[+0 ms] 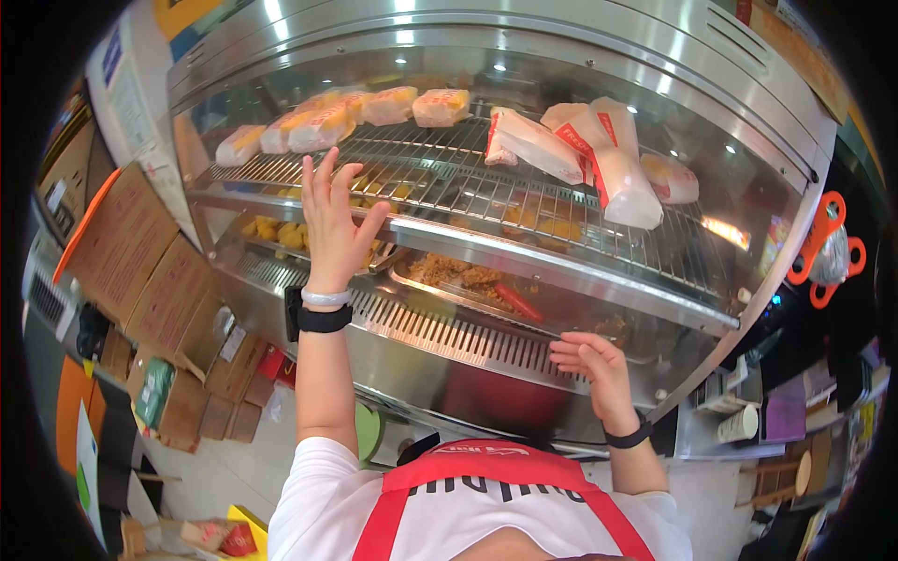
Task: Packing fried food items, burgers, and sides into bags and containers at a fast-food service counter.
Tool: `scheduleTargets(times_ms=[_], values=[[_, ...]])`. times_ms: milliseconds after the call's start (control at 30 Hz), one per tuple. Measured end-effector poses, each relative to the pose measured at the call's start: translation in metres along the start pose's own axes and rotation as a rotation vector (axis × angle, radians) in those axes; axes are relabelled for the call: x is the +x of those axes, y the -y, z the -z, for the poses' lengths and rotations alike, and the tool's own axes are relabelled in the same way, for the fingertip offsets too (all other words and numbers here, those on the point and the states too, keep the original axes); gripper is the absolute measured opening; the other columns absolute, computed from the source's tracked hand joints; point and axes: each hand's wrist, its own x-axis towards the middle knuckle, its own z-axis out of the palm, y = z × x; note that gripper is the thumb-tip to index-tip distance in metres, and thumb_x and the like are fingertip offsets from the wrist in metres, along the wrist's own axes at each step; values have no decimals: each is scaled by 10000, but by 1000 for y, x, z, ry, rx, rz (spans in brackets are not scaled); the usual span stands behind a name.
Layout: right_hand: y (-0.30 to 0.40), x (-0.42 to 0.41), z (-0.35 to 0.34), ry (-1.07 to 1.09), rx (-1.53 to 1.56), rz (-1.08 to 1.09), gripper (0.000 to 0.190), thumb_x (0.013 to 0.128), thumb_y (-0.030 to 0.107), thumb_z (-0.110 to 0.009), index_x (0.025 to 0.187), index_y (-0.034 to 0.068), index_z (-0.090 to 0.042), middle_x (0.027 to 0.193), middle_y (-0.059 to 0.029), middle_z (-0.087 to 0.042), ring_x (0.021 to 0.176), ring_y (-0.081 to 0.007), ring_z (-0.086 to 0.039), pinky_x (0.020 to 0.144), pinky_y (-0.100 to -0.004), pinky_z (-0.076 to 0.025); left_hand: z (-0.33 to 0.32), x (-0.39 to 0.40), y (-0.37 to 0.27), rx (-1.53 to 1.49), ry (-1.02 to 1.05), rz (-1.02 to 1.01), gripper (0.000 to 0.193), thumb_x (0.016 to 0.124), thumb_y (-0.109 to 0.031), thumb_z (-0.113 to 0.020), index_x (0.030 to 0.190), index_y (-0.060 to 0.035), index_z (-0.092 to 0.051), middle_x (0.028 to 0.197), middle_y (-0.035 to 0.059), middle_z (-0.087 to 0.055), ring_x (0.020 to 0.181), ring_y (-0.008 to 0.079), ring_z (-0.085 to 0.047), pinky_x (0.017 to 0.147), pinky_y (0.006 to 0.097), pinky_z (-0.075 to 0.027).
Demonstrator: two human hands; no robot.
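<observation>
My left hand point(337, 221), fingers spread and empty, is raised at the front of a steel and glass food warming cabinet point(449, 393). Its fingertips reach just below the paper-wrapped burgers point(326, 126) on the upper wire rack point(449, 182); whether it touches anything I cannot tell. Lower and to the right, my right hand point(593, 368) holds nothing, its fingers loosely bent before the lower level. Nearest to it is a metal tray point(449, 289) of fried food point(456, 270) with a red-handled utensil point(519, 301). Yellow fried pieces point(277, 231) lie behind my left hand.
White paper food bags point(561, 144) and another wrapped item point(670, 179) sit at the rack's right. Cardboard boxes point(151, 280) are stacked at left. An orange-handled item point(824, 249) hangs beside the cabinet; a paper cup point(738, 424) stands at lower right.
</observation>
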Motion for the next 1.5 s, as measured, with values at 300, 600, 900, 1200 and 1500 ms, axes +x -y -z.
scheduleTargets(times_ms=[300,600,900,1200,1500], values=[[21,16,-96,259,-600,123,232,821,167,-517,990,10,-537,1017,-87,-553,938,-188,-528,801,-296,-417,10,10,39,16,-21,-110,428,714,-355,-621,1030,-102,-481,1294,90,-335,1245,355,-189,975,519,-172],[25,38,-186,187,-1679,723,312,666,189,-619,927,43,-529,1087,-123,-481,1076,-307,-396,940,-462,-279,26,13,49,-264,73,-182,293,654,-279,-681,860,-112,-556,1271,72,-360,1246,367,-167,976,547,-149],[68,104,-222,-9,-1820,1023,351,698,187,-592,998,18,-522,1075,-144,-480,1051,-327,-417,942,-469,-290,98,10,56,-173,-595,-79,273,562,-124,-767,635,-118,-503,835,38,-547,906,251,-466,803,354,-346],[123,334,-156,-369,-2199,200,246,736,230,-486,866,66,-614,879,-118,-622,892,-287,-559,901,-527,-230,106,10,101,-203,-365,-411,284,747,-208,-624,968,-31,-598,952,94,-605,880,250,-556,866,395,-384],[130,373,-125,-295,-1892,-202,279,808,290,-469,889,67,-614,848,-92,-606,809,-204,-557,776,-381,-377,100,-9,128,-77,-159,-247,437,741,-192,-584,1133,-34,-476,1177,96,-474,1158,278,-361,1015,446,-152]])
